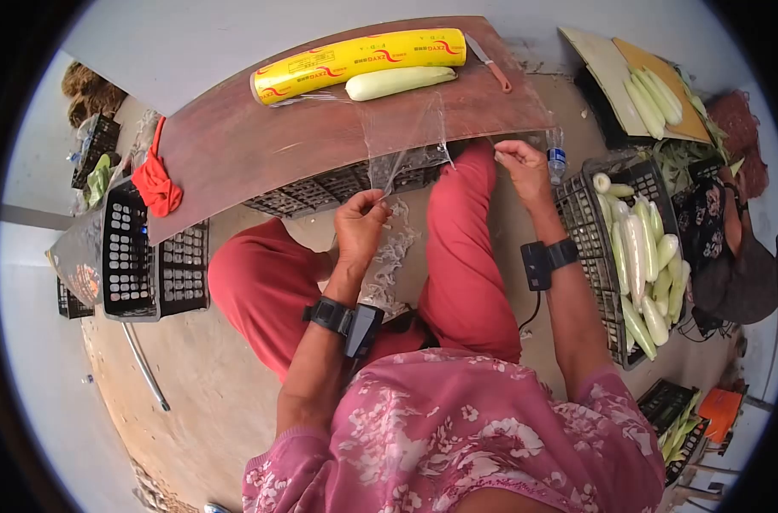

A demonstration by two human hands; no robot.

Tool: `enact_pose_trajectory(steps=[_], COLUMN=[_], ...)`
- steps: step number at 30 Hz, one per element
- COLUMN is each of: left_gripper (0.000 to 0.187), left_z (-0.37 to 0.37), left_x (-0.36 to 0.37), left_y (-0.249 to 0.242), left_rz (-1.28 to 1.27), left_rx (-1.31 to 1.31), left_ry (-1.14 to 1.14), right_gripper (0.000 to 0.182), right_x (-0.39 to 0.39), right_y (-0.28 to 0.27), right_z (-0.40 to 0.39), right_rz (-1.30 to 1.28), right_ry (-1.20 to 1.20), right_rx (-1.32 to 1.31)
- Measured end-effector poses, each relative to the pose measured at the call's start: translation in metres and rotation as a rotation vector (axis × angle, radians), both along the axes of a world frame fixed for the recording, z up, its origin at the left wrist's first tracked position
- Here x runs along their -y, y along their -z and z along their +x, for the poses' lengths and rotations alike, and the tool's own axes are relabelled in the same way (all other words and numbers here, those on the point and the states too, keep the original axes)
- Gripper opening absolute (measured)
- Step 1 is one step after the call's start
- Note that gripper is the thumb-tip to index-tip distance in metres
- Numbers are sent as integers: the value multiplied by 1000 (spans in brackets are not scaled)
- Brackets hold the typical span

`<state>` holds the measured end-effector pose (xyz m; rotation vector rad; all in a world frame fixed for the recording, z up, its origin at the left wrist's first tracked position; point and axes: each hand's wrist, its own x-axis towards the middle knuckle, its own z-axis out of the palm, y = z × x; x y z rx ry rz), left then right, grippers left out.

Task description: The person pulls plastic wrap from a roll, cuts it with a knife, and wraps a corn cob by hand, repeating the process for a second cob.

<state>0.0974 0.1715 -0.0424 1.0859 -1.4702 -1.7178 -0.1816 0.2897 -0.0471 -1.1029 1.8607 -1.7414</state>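
Note:
My left hand (361, 224) pinches the lower edge of a sheet of clear plastic film (406, 128), which hangs over the near edge of the brown board (261, 154). Past that edge, on the right, my right hand (525, 171) is raised with thumb and forefinger together; what they hold, if anything, I cannot make out. A pale green squash (402, 83) lies crosswise on the board, at the film's far end. Right behind it is a yellow roll of cling film (355, 61). A knife with a red handle (496, 75) rests at the board's far right.
A black crate of squash (649, 265), some wrapped, stands at my right, near another person (735, 256). More squash (654, 98) lie on a board at the back right. A red cloth (156, 179) hangs by a black crate (154, 265) at left. A plastic bottle (557, 158) stands nearby.

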Motion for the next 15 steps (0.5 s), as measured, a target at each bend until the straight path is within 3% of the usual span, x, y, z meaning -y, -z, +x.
enact_pose_trajectory(steps=[9,13,15], left_gripper=[15,15,15], left_z=[-3,-4,-4], left_x=[-4,-4,-6], left_y=[-6,-6,-5], left_rz=[-9,-10,14], left_rx=[-12,-39,-45], left_ry=[12,30,26], right_gripper=[21,12,9], right_x=[28,52,64], right_y=[-11,-9,1], right_z=[24,23,19], right_rz=[265,321,387], right_ry=[-108,-216,-286], right_rx=[707,891,852])
